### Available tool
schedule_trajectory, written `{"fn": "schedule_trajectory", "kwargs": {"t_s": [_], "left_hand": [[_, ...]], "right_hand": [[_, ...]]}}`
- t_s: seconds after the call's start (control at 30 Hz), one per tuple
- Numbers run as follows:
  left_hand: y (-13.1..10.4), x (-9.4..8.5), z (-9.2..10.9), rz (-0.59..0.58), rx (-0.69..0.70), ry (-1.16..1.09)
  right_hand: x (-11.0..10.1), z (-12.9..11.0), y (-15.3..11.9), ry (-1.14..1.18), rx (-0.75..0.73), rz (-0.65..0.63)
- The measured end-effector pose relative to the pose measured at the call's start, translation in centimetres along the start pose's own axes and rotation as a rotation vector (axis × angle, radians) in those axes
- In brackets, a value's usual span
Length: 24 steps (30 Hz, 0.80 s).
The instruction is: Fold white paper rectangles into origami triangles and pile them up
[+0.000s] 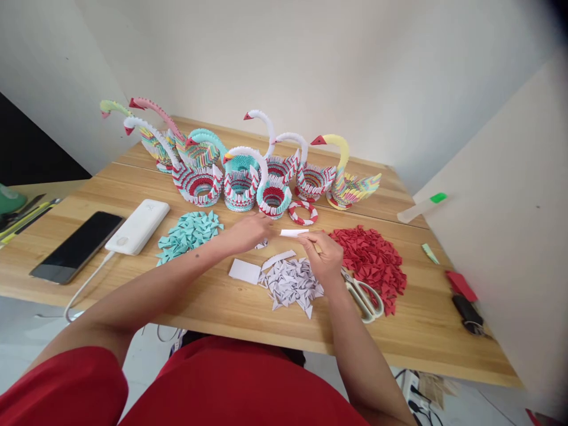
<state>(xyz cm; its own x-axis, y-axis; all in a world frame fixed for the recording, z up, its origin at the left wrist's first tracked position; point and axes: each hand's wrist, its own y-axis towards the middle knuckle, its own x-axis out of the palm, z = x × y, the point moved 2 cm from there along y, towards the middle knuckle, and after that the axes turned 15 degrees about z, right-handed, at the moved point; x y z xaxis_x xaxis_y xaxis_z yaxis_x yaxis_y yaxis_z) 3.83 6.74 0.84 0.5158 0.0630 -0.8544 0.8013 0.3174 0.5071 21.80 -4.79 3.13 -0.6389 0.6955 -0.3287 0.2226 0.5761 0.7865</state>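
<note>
My right hand (323,255) pinches a folded white paper strip (294,233) between thumb and fingers, above a pile of white folded paper triangles (290,283). My left hand (252,232) reaches forward, palm down, fingers stretched toward the base of a small swan (274,198) with a white neck; its fingertips are partly hidden. Nothing shows in its fingers. Below that hand lie a few white pieces (261,244), a flat white paper rectangle (245,271) and a narrow white strip (278,259). A red-and-white paper ring (303,213) sits just beyond my hands.
Several paper swans (199,183) stand along the back. Teal triangles (189,234) lie left, red triangles (373,260) right, with scissors (364,299) beside them. A phone (76,245) and a cabled white power bank (137,228) occupy the left; a black object (468,313) lies right.
</note>
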Motion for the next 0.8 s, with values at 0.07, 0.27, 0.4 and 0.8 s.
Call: {"fn": "schedule_trajectory", "kwargs": {"t_s": [0.07, 0.27, 0.4, 0.8], "left_hand": [[0.3, 0.5, 0.2, -0.047, 0.041, 0.045], [0.3, 0.9, -0.4, -0.054, -0.002, 0.046], [-0.1, -0.5, -0.9, 0.094, -0.055, -0.060], [-1.2, -7.1, 2.7, 0.430, -0.343, -0.591]], "right_hand": [[0.0, 0.0, 0.0, -0.005, -0.010, 0.000], [0.0, 0.0, 0.0, 0.022, -0.023, -0.004], [-0.1, 0.0, 0.1, 0.024, -0.033, -0.002], [-0.1, -0.4, 0.2, -0.006, -0.006, 0.034]]}}
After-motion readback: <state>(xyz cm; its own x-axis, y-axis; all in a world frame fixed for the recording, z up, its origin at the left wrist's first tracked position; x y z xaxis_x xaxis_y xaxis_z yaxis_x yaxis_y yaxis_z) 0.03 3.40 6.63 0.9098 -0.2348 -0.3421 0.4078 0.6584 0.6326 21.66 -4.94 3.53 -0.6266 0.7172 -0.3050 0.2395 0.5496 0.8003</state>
